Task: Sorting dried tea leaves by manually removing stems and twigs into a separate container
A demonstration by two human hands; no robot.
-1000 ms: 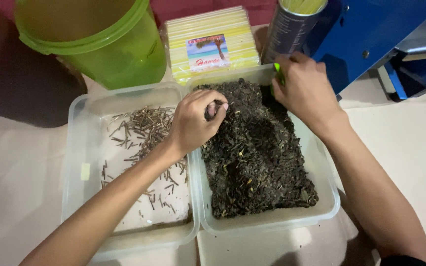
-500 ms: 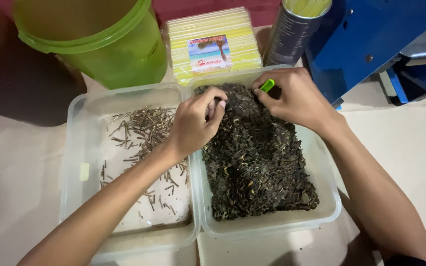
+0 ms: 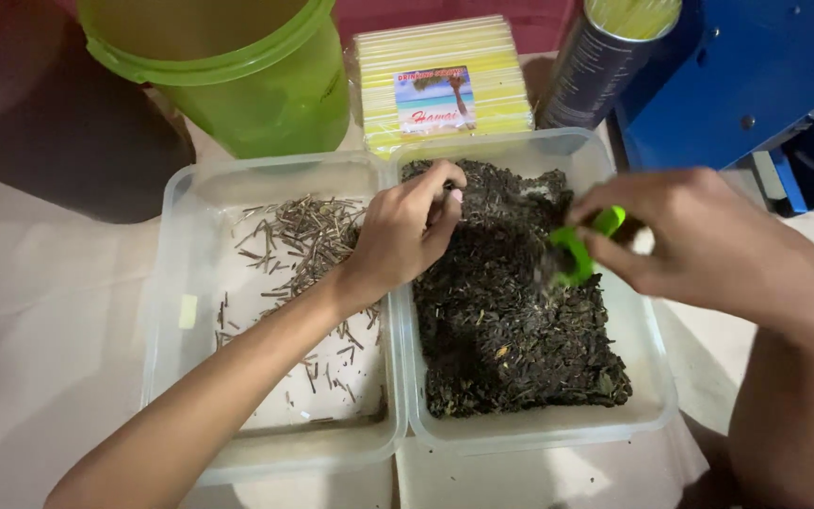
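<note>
Two clear plastic tubs stand side by side. The right tub (image 3: 657, 396) is full of dark dried leaves (image 3: 511, 320); the left tub (image 3: 171, 245) holds pale thin stems (image 3: 299, 236). My left hand (image 3: 407, 231) rests over the divide between them, fingertips pinched in the leaves at the far end. My right hand (image 3: 708, 245) hovers over the right tub and grips a small green scoop (image 3: 581, 250), whose bowl is just above the leaves.
A green plastic bucket (image 3: 237, 75) stands behind the left tub. A pack of yellow straws (image 3: 440, 80) and a dark cylindrical can (image 3: 605, 61) are behind the right tub. A blue machine (image 3: 756, 85) is at the far right.
My right hand has drawn back from the far corner of the right tub toward me, lifting the green scoop over the leaves. My left hand stays pinched in the leaves.
</note>
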